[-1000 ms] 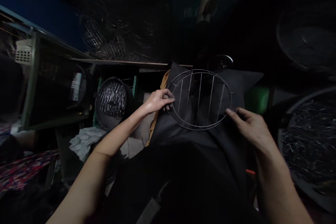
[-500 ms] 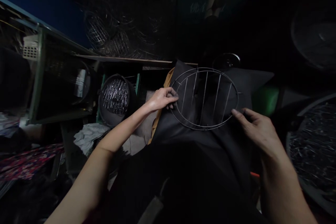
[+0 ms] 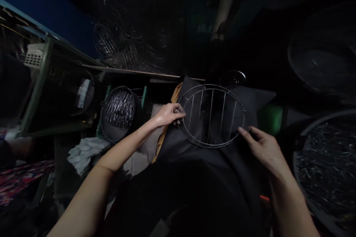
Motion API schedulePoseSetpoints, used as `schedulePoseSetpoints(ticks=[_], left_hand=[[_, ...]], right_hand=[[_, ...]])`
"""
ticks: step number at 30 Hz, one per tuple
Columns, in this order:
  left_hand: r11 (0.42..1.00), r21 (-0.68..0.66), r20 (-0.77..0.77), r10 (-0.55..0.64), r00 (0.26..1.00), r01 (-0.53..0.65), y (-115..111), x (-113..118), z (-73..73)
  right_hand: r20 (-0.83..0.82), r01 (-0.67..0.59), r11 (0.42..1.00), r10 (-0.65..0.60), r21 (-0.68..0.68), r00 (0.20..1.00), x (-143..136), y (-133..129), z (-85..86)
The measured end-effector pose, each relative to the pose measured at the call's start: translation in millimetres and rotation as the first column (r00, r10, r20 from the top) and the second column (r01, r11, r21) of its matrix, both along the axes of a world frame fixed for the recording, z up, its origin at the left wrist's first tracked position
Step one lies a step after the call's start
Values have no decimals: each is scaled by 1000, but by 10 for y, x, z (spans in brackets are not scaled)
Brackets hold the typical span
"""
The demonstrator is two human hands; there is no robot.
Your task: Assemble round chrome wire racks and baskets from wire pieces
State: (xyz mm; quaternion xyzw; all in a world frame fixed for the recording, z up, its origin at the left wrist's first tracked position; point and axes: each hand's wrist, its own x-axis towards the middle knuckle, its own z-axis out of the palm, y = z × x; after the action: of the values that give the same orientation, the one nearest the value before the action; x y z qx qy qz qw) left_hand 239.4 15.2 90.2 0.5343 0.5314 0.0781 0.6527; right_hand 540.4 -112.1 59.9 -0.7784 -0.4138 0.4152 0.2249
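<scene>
A round wire rack (image 3: pixel 210 116), two thin rings with several bars across, is held up over the dark apron (image 3: pixel 191 139) on my lap. My left hand (image 3: pixel 170 114) pinches the rack's left rim between thumb and fingers. At the lower right rim, my right hand (image 3: pixel 261 144) has its thumb and bent fingers closed on the wire. Short wire ends stick out beyond the outer ring on the right.
To the left, a round tub (image 3: pixel 118 113) holds many shiny metal rods. A large tub (image 3: pixel 328 170) of small metal pieces stands at the right. Wire racks (image 3: pixel 125 53) lie piled behind a ledge. A pale cloth (image 3: pixel 86 152) hangs at left.
The rack and both hands sit lower and slightly further left in the picture, as does the background, so the view has shifted. Both hands keep their grip on the rack.
</scene>
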Motion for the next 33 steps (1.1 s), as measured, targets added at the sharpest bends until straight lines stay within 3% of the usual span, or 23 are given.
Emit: schedulePoseSetpoints(ticks=[7, 14, 19, 25, 33], left_hand=[[1000, 16, -4, 7, 1000, -7, -6, 1, -14], [1000, 1, 9, 16, 1000, -16, -19, 3, -1], [999, -12, 35, 50, 998, -50, -32, -6, -10], [996, -33, 41, 81, 996, -80, -33, 6, -25], [992, 21, 42, 123, 992, -123, -52, -25, 49]], right_hand=[[-1, -2, 1000, 2, -15, 1000, -4, 24, 5], [75, -17, 1000, 18, -4, 997, -72, 50, 116], [108, -40, 997, 48, -72, 993, -124, 72, 205], [118, -36, 995, 46, -88, 992, -116, 76, 173], [131, -56, 997, 50, 46, 990, -167, 98, 269]])
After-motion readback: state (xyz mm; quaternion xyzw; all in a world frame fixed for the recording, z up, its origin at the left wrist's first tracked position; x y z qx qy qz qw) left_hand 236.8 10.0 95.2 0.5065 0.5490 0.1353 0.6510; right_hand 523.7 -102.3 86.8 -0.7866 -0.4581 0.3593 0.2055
